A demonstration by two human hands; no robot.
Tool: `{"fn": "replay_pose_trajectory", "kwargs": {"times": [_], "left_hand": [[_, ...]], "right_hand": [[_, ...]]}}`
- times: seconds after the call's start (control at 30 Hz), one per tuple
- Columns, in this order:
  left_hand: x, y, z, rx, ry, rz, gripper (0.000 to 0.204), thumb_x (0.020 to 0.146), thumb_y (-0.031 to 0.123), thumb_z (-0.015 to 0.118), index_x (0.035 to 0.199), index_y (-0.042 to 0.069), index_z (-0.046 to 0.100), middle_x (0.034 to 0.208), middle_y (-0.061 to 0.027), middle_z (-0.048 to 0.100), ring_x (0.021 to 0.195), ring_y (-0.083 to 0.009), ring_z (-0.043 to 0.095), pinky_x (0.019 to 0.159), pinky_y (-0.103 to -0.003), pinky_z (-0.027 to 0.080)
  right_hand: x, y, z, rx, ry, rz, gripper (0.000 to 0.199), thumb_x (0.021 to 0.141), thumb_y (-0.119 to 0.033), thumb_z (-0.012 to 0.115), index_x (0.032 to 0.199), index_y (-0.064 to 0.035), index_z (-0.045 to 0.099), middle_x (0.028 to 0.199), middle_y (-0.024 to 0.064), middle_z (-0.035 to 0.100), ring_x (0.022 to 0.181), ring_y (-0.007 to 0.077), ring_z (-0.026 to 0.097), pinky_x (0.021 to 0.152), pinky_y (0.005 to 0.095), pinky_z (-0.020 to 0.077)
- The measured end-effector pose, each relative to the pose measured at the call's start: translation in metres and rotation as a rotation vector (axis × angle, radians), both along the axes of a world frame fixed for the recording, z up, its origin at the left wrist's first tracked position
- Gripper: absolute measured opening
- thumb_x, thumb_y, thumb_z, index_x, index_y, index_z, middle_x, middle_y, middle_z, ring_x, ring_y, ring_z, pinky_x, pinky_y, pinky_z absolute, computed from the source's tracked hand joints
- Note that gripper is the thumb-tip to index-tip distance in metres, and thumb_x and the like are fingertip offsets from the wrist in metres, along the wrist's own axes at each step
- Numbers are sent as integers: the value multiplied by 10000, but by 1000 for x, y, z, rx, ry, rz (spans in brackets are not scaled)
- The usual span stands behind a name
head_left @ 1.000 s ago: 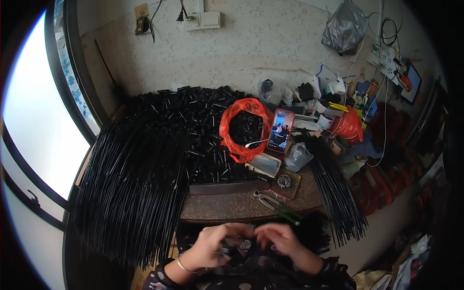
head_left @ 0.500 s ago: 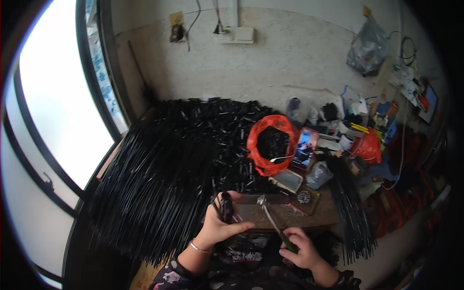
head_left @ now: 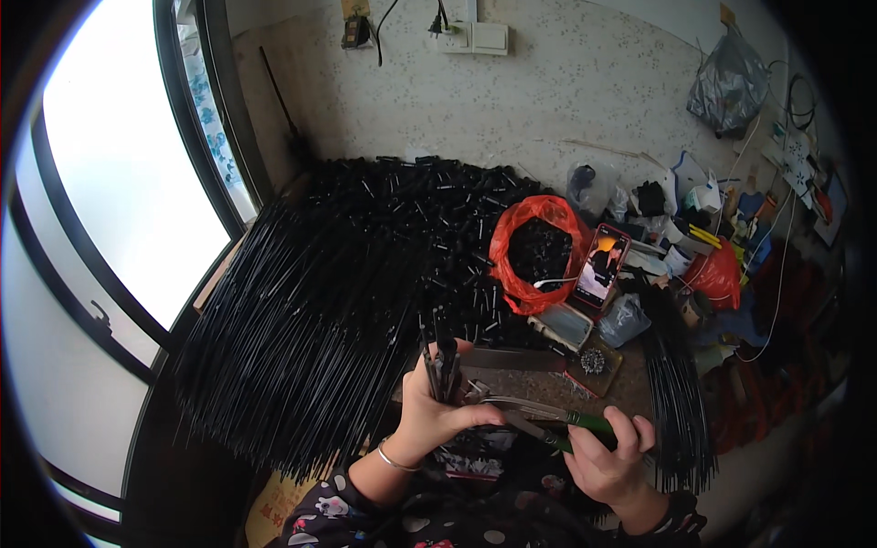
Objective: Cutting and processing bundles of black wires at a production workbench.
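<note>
Head view, lower centre: right hand grips green-handled metal pliers, long axis running leftward toward slim black pieces clasped upright in left hand.

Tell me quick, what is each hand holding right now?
Left hand: closed around slim black pieces, thumb stretched out.
Right hand: holding green-handled pliers, their handles spread apart.

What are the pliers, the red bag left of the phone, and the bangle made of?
Pliers: bare metal, likely steel, from the grey sheen. Their green handles look smooth, probably plastic-coated.
Red bag: thin plastic film, glossy, going by the crinkled, shiny folds.
Bangle: probably polished metal, given its silvery glint; plated plastic can't be ruled out.
</note>
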State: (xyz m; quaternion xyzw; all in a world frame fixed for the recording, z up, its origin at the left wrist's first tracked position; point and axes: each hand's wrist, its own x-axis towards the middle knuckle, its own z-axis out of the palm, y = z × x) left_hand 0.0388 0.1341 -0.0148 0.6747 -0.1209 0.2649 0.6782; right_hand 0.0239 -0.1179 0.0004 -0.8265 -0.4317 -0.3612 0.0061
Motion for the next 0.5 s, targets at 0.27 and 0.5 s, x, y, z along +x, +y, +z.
{"fn": "replay_pose_trajectory", "kwargs": {"times": [0.27,0.5], "left_hand": [[-9,8,1,-201,70,-348,836,398,413,883,1031,3,523,692,39,501,612,-46,458,535,-180,355],[-10,7,7,-46,138,-188,652,415,295,907,901,25,567,782,9,561,632,-55,483,589,-189,413]], "right_hand": [[3,0,-29,955,2477,561,315,855,-176,576,1026,80,510,899,256,578,745,306,626,579,338,511],[7,35,-40,423,1598,243,602,684,-88,720,1180,-10,388,743,89,579,593,144,570,537,274,470]]}}
